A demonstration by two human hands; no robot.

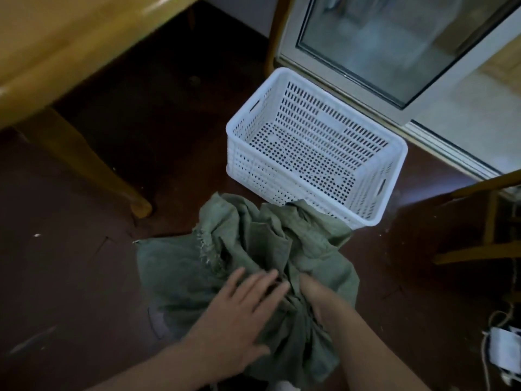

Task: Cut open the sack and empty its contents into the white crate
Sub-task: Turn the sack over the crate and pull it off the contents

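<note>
Sack (239, 266) first: we have the green woven bag lying crumpled on the dark floor (84, 277), its far end touching the near corner of the white crate (389, 198), which shows only its bare perforated bottom. A frayed edge runs along the sack's left folds, but we cannot tell whether that is a cut opening. Our left hand (242, 309) lies flat on the cloth with fingers spread apart, pressing rather than gripping. Our right hand (315, 300) is buried in the gathered folds with its fingers curled closed around a bunch of fabric. No cutting tool is in view. We judge we are at the handling stage, feeling for the mouth or bunching the sack for a lift, with nothing emptied yet. Next we need a firm hold on the closed end, the open end raised over the crate rim, and a tip.
</note>
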